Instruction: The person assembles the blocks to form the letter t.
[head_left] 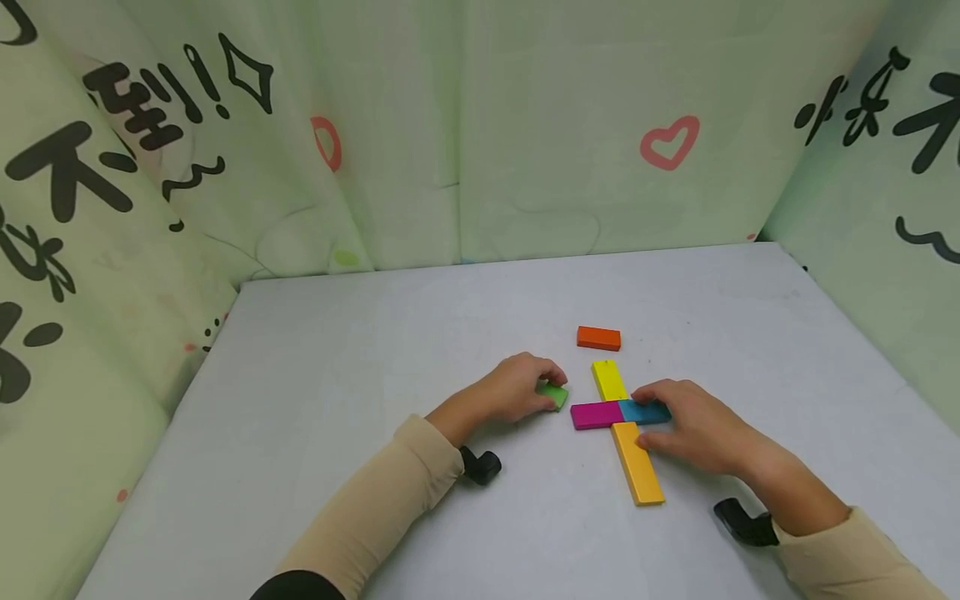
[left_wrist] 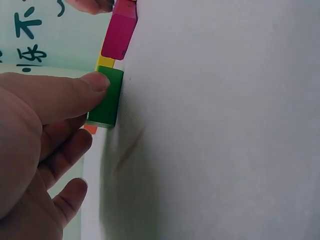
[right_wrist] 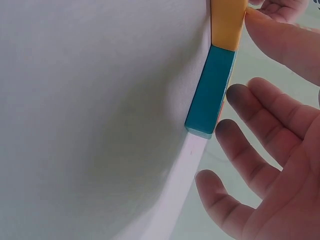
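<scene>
My left hand (head_left: pixel 517 387) pinches a green block (head_left: pixel 555 397) between thumb and fingers, just left of a cross of blocks on the table. In the left wrist view the thumb lies over the green block (left_wrist: pixel 111 105). The cross has a magenta block (head_left: pixel 595 416) on its left, a blue block (head_left: pixel 645 412) on its right, a yellow block (head_left: pixel 609 381) at the far end and a longer yellow-orange block (head_left: pixel 639 468) at the near end. My right hand (head_left: pixel 705 429) is spread around the blue block, its thumb at the yellow-orange one and its fingers loosely bent.
An orange-red block (head_left: pixel 598 338) lies by itself beyond the yellow one. The white table (head_left: pixel 337 358) is bordered by a pale green printed curtain (head_left: pixel 525 125) at the back and sides. Black wrist-worn parts (head_left: pixel 482 467) hang beneath both wrists.
</scene>
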